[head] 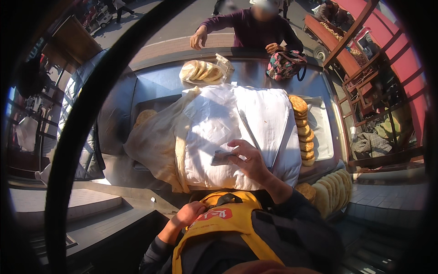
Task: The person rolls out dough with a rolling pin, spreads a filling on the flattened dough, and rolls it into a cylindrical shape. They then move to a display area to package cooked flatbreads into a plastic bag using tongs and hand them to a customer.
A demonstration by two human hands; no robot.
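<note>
My right hand (251, 162) pinches a small folded grey-blue paper (222, 158), which looks like a banknote, between thumb and fingers. It is over a thick white quilted cloth (212, 130) spread across the counter. Long metal tongs (251, 132) lie on that cloth, just beyond the right hand. My left hand (191, 213) is down at my waist, its curled fingers gripping the edge of the yellow apron (219, 227) beside a black strap or pouch (227, 198). Its fingertips are partly hidden.
A bag of flatbreads (202, 71) rests at the counter's far side, before a person (249, 29) with one arm stretched out. Near them is a floral handbag (285, 65). Round breads (304, 132) line the cloth's right edge; larger flatbreads (332, 191) stand at near right.
</note>
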